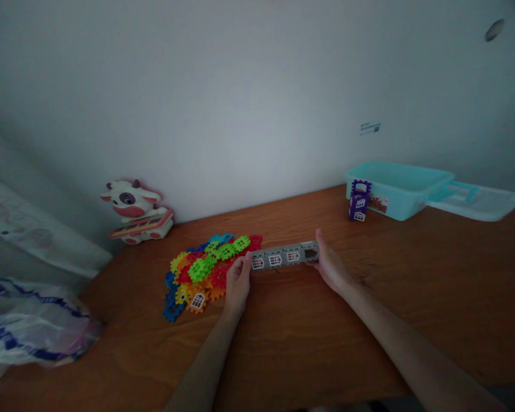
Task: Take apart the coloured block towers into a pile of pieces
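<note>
A long grey strip of joined toy building pieces with white window prints spans the space between my two hands, above the wooden table. My left hand grips its left end, thumb along the top. At the other end, beside a dark opening in the strip, my right hand holds on with the thumb pointing up; some of its fingers are hidden behind the strip. Just left of my left hand lies a heap of colourful interlocking pieces in green, red, yellow, orange and blue.
A small purple stack of pieces stands before a turquoise plastic box, whose pale lid hangs open to the right. At the back left sits a cow toy with a keyboard. A plastic bag lies at the left.
</note>
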A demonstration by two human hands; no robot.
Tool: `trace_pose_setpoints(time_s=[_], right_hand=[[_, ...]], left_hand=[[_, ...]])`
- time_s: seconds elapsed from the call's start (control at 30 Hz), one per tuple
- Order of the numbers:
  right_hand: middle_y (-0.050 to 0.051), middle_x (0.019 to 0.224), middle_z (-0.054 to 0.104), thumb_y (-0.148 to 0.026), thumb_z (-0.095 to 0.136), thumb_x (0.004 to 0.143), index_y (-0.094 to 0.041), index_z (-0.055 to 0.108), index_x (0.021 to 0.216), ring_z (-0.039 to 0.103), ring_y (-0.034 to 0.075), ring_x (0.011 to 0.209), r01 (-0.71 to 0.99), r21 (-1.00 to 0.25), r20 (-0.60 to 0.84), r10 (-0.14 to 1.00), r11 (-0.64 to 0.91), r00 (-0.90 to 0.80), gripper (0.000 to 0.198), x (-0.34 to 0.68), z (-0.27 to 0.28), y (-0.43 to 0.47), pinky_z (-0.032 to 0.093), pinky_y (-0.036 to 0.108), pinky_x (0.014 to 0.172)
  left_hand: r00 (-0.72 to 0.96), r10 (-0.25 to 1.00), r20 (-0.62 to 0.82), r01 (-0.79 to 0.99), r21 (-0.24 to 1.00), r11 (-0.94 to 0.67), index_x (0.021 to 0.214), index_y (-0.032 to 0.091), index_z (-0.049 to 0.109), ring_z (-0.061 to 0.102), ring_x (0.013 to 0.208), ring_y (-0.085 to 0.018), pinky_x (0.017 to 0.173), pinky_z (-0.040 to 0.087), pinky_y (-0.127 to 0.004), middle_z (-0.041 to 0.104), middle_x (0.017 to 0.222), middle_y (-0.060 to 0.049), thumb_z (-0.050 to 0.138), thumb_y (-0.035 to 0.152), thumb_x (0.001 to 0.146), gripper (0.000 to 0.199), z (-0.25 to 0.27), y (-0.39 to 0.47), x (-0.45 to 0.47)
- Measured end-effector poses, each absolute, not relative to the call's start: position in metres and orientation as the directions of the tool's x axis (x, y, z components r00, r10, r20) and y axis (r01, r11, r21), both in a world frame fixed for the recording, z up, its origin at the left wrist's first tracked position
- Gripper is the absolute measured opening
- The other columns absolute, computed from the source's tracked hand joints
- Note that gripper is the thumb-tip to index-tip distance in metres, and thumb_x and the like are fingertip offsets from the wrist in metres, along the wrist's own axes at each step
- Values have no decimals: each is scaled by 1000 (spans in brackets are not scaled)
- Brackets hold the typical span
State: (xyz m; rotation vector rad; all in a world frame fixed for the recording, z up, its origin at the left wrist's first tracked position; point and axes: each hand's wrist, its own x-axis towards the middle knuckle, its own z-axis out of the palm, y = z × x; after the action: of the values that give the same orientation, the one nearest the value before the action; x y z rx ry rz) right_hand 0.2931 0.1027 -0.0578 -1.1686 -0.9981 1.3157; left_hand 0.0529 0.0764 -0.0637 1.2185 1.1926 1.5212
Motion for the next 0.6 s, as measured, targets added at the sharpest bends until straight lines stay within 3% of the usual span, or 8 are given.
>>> trace_pose_setpoints(time_s=[0.1, 0.17, 0.3, 0.4, 0.5, 0.6], right_hand=[[6, 82, 74, -66, 70, 78, -22, 68, 76, 67, 19, 75, -424, -866, -250, 964, -266, -93, 44, 294, -50, 100, 55, 28, 57], [5, 84, 74, -58, 78, 74, -21, 70, 79, 67, 18, 76, -455, -834, -244, 949, -311, -201, 38, 294, -47, 97, 57, 27, 59], [6, 95, 76, -50, 88, 64, -20, 76, 85, 67, 19, 85, -362, -885, -195, 939, -293, -284, 39, 294, -50, 93, 58, 26, 62], [6, 99, 76, -41, 93, 59, -20, 77, 88, 68, 18, 87, -306, -917, -173, 946, -256, -274, 39, 294, -57, 93, 57, 25, 66], [5, 94, 76, -41, 92, 60, -21, 77, 87, 68, 17, 84, -263, -944, -130, 957, -199, -258, 37, 295, -62, 94, 55, 28, 71], [4, 89, 76, -49, 87, 66, -20, 76, 87, 66, 18, 80, -140, -987, -44, 969, -80, -245, 37, 296, -64, 94, 54, 30, 73]], left_hand=[[-173, 974, 149, -142, 974, -174, 73, 17, 63, 52, 70, -11, 65, 44, -20, 59, 74, 2, 73, 58, 79, 42, -64, 79, 49], [-148, 985, 89, -217, 969, -120, 73, 17, 65, 56, 73, -12, 66, 47, -21, 62, 76, 1, 76, 57, 76, 41, -62, 79, 48], [-81, 996, -33, -283, 959, 9, 78, 15, 71, 63, 79, -16, 73, 55, -28, 70, 81, -3, 80, 58, 69, 44, -58, 78, 48], [-13, 999, -49, -234, 971, 44, 85, 15, 76, 67, 83, -19, 82, 56, -33, 75, 89, -6, 83, 55, 68, 44, -58, 78, 47], [13, 1000, -9, -164, 986, 11, 88, 16, 77, 69, 84, -20, 88, 54, -34, 77, 91, -6, 83, 51, 70, 40, -61, 79, 44], [14, 1000, 18, -220, 975, -15, 90, 17, 78, 69, 88, -20, 91, 53, -35, 78, 96, -6, 83, 50, 71, 38, -61, 79, 44]])
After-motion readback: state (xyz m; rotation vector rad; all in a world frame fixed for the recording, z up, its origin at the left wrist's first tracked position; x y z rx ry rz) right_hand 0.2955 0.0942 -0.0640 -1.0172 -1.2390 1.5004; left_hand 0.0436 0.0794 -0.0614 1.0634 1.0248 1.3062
